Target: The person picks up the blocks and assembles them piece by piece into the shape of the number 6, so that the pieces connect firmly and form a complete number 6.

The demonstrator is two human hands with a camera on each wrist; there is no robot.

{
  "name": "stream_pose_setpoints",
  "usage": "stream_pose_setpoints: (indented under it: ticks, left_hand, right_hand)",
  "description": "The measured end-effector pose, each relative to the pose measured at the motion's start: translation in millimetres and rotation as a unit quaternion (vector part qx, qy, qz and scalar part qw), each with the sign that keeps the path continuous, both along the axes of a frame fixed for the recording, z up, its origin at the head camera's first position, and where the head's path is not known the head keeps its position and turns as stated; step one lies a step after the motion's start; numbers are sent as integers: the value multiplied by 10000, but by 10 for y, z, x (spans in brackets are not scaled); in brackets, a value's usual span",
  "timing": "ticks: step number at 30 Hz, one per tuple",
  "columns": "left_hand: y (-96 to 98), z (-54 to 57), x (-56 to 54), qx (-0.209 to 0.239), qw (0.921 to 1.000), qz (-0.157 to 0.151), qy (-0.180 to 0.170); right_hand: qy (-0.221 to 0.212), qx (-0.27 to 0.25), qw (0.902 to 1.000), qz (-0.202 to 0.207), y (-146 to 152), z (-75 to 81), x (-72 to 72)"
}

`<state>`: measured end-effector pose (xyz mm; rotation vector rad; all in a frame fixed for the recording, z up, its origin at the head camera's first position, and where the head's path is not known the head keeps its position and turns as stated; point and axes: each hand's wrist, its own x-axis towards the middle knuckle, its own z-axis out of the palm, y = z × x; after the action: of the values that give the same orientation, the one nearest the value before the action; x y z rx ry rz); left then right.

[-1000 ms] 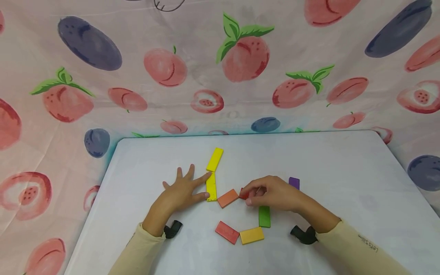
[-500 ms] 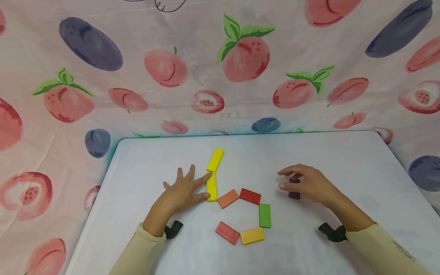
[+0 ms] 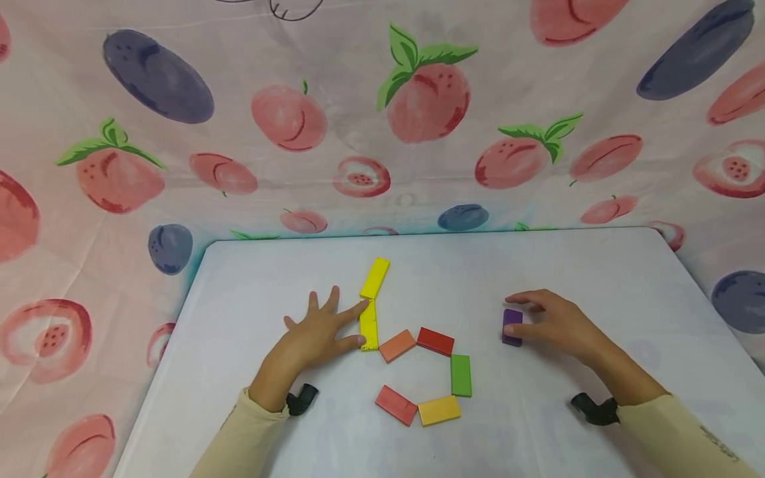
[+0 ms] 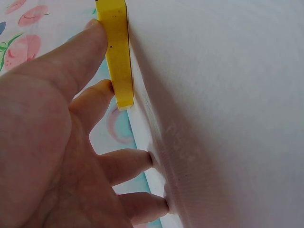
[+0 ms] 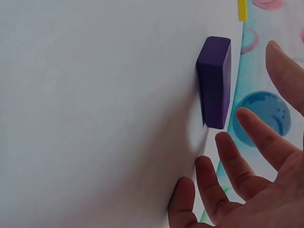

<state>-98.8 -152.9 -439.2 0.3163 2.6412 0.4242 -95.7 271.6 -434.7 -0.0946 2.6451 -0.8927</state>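
Observation:
With fingers spread, my left hand [image 3: 317, 335] rests on the table, its thumb and index fingertip touching the side of a yellow block [image 3: 368, 325]. In the left wrist view that yellow block [image 4: 118, 52] lies flat against the fingertips. A second yellow block [image 3: 374, 277] meets its far end. My right hand [image 3: 552, 324] is beside a purple block [image 3: 511, 317], thumb over it in the head view and fingers extended. The right wrist view shows the purple block [image 5: 216, 80] on the table, apart from the fingertips.
An orange block [image 3: 397, 346], a red block [image 3: 435, 341], a green block [image 3: 461, 376], an amber block [image 3: 439, 411] and a light red block [image 3: 396, 405] form a curve on the white table [image 3: 269, 265]. A fruit-print cloth [image 3: 358, 99] hangs behind.
My right hand has left the red block and moved right to the purple block, then slightly farther right. The left hand has stayed at the yellow block.

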Motion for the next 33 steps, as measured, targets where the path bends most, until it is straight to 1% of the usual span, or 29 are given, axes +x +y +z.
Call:
stream_pose_setpoints:
  ticks: [7, 14, 22, 27, 30, 33]
  left_hand:
    - [-3, -12, -1, -34, 10000, 7, 17]
    - [-5, -27, -6, -26, 10000, 13, 14]
    - [-6, -24, -9, -61, 10000, -32, 27]
    - [-9, -19, -6, -48, 10000, -23, 29]
    - [-6, -18, -6, -29, 10000, -8, 23]
    - [-2, -18, -7, -23, 10000, -6, 12]
  right_hand:
    - [-154, -143, 9998, 37, 59, -22, 32]
    - [-394, -218, 9990, -18, 95, -47, 8]
    - [-145, -27, 9998, 128, 62, -56, -26]
    - [-160, 169, 9997, 116, 33, -71, -47]
    - [-202, 158, 9996, 142, 16, -72, -44]
    - [-212, 32, 9996, 172, 2, -67, -25]
